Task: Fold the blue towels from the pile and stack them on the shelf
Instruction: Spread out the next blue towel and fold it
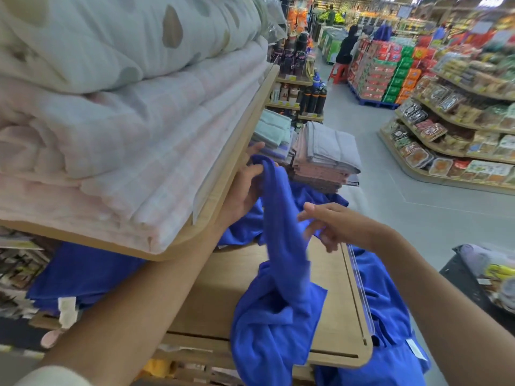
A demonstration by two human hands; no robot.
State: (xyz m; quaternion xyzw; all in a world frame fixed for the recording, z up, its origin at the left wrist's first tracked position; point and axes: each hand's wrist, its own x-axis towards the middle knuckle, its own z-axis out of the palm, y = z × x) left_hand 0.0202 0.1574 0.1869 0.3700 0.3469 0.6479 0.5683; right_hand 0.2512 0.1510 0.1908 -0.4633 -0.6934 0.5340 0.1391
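While my left hand [242, 188] is pinching the towel [281, 215] at frame centre, my right hand [340, 224] is hovering beside it, relaxed, empty. I am probably spreading it for folding; next, the right must catch a corner.

Brightly lit shop interior. Pale grey floor [390, 207] along the aisle; at right, curved wooden racks [423, 177] of packaged food; beyond, stacked red and green cartons [381, 76]; dark bottles [313, 100] on shelving behind.
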